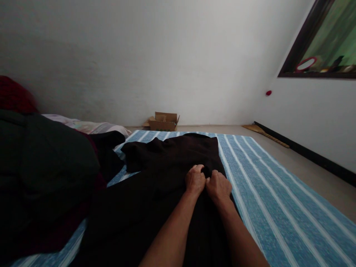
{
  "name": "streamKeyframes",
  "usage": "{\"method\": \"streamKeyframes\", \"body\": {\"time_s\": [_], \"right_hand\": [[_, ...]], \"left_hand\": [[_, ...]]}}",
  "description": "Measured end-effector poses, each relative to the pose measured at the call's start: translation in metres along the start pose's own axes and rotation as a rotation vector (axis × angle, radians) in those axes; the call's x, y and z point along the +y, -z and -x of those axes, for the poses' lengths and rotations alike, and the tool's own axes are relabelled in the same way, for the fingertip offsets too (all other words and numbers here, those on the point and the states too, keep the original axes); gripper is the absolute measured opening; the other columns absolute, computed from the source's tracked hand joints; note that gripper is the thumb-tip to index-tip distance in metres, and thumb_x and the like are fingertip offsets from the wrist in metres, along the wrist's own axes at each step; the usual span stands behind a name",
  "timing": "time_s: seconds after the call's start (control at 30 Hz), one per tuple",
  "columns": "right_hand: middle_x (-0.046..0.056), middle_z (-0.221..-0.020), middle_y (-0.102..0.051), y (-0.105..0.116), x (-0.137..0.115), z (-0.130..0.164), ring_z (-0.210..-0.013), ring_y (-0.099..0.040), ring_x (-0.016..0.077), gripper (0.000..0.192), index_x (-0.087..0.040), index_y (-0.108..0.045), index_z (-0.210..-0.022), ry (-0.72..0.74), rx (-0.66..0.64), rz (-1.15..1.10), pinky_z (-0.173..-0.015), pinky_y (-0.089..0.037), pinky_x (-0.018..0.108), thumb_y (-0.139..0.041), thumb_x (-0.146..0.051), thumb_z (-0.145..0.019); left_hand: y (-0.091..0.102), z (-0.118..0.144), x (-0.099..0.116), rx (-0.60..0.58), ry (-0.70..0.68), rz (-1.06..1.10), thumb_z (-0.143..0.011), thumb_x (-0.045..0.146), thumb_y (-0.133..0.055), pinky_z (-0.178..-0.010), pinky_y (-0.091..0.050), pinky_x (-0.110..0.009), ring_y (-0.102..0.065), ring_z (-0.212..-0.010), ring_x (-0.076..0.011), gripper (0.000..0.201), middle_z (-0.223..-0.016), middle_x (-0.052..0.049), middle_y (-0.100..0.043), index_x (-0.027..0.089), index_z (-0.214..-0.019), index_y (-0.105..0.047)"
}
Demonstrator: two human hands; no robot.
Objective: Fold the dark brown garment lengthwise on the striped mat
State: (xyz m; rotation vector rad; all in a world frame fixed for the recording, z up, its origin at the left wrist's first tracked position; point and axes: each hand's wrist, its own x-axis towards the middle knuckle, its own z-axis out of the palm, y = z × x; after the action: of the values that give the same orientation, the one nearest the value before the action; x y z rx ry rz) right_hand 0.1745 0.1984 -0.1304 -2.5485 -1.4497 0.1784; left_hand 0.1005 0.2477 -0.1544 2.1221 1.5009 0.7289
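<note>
A long, very dark garment [172,155] lies spread out on the blue-and-white striped sheet [267,185]. What looks like a short sleeve sticks out from its far left side. My left hand [195,180] is closed on the garment's fabric near its right edge. Right beside it, my right hand [219,184] also grips the cloth, the two hands almost touching. Between them a small black fold of fabric bunches up. The fingertips are mostly hidden in the cloth, and poor light hides seams and fastenings.
On the left rises a heap of dark green clothes [50,155], with a red cloth [15,94] behind. An open cardboard box [164,121] sits by the back wall. A straw-coloured broom-like thing [264,134] lies along the right wall, below a dark-framed window [319,75].
</note>
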Motion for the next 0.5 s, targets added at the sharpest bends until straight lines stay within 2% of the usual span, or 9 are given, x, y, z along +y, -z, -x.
{"method": "streamKeyframes", "body": {"time_s": [0.27, 0.5], "right_hand": [[0.012, -0.090, -0.068, -0.002, 0.015, -0.010, -0.087, -0.064, 0.0260, 0.026, -0.018, -0.063, -0.089, -0.053, 0.020, -0.140, -0.068, -0.044, 0.032, -0.041, -0.027, -0.078], [0.009, -0.087, -0.068, -0.005, 0.017, -0.012, -0.084, -0.063, 0.0243, 0.030, -0.019, -0.065, -0.093, -0.035, 0.068, -0.207, -0.065, -0.041, 0.030, -0.042, -0.028, -0.076]], "left_hand": [[0.001, 0.001, 0.002, -0.046, -0.057, -0.078, -0.085, 0.010, -0.040, -0.089, -0.041, -0.023, -0.055, -0.105, -0.0139, 0.038, -0.116, -0.002, -0.061, 0.024, -0.115, -0.058], [-0.002, 0.006, 0.003, -0.116, -0.184, -0.288, -0.089, 0.018, -0.038, -0.083, -0.044, -0.027, -0.052, -0.100, -0.0181, 0.029, -0.112, -0.004, -0.059, 0.023, -0.102, -0.063]]}}
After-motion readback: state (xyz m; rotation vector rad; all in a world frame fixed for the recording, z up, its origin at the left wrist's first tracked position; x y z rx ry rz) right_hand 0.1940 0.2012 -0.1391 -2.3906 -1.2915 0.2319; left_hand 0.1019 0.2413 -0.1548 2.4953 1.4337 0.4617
